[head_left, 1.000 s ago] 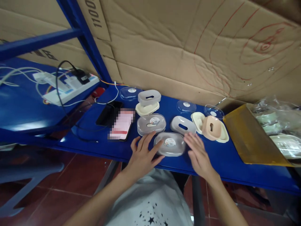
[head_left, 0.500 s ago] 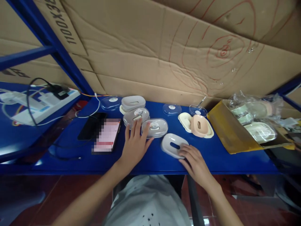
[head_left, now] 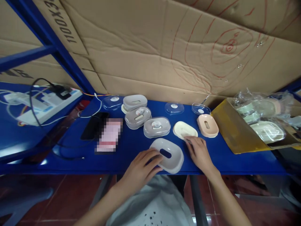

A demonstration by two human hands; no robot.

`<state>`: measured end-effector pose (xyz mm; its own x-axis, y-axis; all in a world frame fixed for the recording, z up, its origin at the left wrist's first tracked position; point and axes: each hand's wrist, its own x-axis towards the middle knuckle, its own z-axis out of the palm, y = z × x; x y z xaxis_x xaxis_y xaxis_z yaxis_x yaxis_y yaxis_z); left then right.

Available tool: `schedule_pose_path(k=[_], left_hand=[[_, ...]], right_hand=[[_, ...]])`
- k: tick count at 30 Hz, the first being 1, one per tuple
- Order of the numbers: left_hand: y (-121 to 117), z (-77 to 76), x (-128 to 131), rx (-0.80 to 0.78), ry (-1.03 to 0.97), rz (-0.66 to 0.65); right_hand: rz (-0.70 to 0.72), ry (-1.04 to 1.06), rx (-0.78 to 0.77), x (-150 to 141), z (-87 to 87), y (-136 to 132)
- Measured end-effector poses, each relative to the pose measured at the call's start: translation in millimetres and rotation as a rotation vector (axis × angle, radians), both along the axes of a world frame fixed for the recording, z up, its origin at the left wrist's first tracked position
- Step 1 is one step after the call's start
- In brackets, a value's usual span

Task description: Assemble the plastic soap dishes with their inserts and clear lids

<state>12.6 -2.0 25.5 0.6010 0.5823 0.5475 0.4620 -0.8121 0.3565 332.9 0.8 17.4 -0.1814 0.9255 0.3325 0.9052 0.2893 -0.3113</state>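
A grey soap dish (head_left: 175, 161) with an oval slot is gripped at its left rim by my left hand (head_left: 144, 164), close to the table's front edge. My right hand (head_left: 198, 153) has its fingers closed on the near edge of a cream oval tray (head_left: 184, 129). Just right of that tray sits a peach soap dish (head_left: 207, 125). Behind the grey dish lies a lidded grey soap dish (head_left: 156, 131) with a round sticker, and another lidded grey one (head_left: 138, 121) touches it. An unlidded grey dish (head_left: 135, 102) rests farther back.
Clear lids (head_left: 174, 108) lie along the cardboard wall (head_left: 131, 47). On the right stands an open carton (head_left: 225, 131) of wrapped dishes. A phone (head_left: 109, 135), a dark phone-like slab (head_left: 91, 127) and a power strip (head_left: 49, 108) with cables are on the left.
My left hand has left the lidded dishes and now holds the grey dish, which has shifted left and nearer. My right hand has moved from it to the cream tray, drawn away from the peach dish.
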Motion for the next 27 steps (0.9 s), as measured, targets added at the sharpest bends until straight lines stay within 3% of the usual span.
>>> schedule_pose_path(k=[3, 7, 10, 14, 21, 27], left_hand=[[-4.0, 2.2, 7.6, 0.016, -0.105, 0.077], [0.7, 3.9, 39.7, 0.054, -0.022, 0.13], [11.9, 3.5, 68.8, 0.053, 0.09, 0.129], [26.9, 3.0, 95.4, 0.028, 0.186, 0.128], [29.0, -5.4, 86.8, 0.045, 0.294, 0.046], [31.1, -11.4, 77.9, 0.007, 0.273, -0.016]], right_hand=[[0.051, 0.154, -0.018, 2.7, 0.8, -34.2], [-0.036, 0.246, 0.112, 6.7, -3.0, -67.6], [0.036, 0.149, 0.138, 8.9, -5.3, -72.8], [0.07, -0.029, 0.114, 10.2, -7.8, -59.6], [0.082, -0.019, 0.13, 11.8, -13.7, -47.2], [0.047, -0.141, 0.207, 5.5, -11.5, -48.9]])
